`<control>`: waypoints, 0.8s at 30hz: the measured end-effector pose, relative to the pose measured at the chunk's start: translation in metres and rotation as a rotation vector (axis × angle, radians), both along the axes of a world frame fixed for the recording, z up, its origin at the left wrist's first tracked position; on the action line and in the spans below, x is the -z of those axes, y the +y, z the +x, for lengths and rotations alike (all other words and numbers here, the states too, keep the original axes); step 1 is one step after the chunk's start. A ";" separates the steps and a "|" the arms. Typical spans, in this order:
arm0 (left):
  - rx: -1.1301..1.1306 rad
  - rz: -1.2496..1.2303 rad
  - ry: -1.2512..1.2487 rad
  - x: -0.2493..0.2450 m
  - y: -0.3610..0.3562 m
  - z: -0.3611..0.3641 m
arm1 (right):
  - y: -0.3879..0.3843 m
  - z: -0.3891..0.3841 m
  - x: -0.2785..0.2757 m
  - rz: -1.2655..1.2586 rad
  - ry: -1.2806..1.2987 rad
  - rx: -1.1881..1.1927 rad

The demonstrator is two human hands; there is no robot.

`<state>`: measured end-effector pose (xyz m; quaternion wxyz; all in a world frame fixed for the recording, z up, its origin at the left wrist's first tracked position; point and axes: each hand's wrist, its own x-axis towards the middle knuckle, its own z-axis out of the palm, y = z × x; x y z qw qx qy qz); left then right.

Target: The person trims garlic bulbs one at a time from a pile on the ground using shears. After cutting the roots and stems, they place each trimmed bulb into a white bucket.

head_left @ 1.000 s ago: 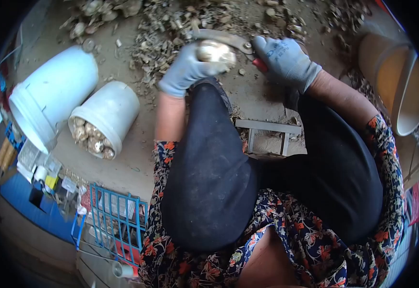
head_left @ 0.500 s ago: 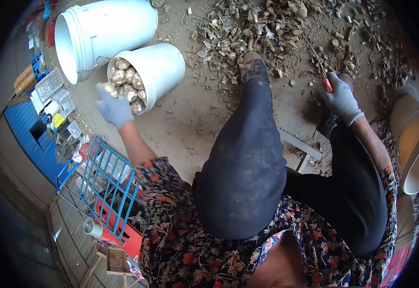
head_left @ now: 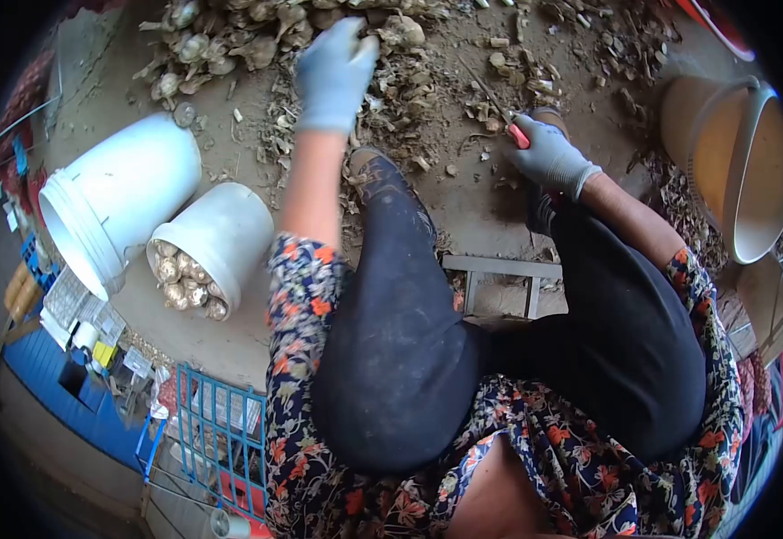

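My left hand (head_left: 333,76), in a grey-blue work glove, reaches over the near edge of a heap of garlic bulbs (head_left: 261,27). Its thumb and fingers are apart, and I see nothing held. My right hand (head_left: 549,154), gloved too, is closed around the red handle of a thin-bladed knife (head_left: 519,136) above the right foot. The blade points away over the litter. To the left, a white bucket (head_left: 239,225) lies tipped on its side with trimmed garlic bulbs (head_left: 180,278) at its mouth.
A larger white bucket (head_left: 149,166) lies beside the smaller one. Dry stalks and peelings (head_left: 418,103) cover the dirt ground ahead. At right stands a tan bucket (head_left: 692,135). A metal frame (head_left: 499,265) sits between my legs, and a blue rack (head_left: 221,413) lies at lower left.
My left hand has swung from the smaller bucket's mouth to the garlic heap, opening on the way. The view has turned left; my right hand still grips the knife.
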<state>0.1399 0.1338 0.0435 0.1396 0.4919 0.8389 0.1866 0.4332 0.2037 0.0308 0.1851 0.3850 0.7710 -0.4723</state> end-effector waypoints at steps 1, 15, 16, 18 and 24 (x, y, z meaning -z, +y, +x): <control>0.149 -0.004 0.181 0.017 0.016 0.009 | 0.000 -0.001 -0.002 -0.030 -0.023 -0.014; -0.202 0.240 -1.064 0.012 -0.030 0.037 | 0.009 -0.005 -0.018 0.227 0.070 -0.165; -0.187 0.322 -1.091 0.005 -0.032 0.042 | 0.010 -0.010 -0.022 0.305 0.127 -0.183; -0.103 0.397 -0.931 -0.003 -0.032 0.045 | 0.008 -0.021 -0.033 0.473 0.198 -0.270; -0.018 0.287 -0.640 -0.040 -0.029 0.040 | 0.005 -0.033 -0.042 0.508 0.156 -0.289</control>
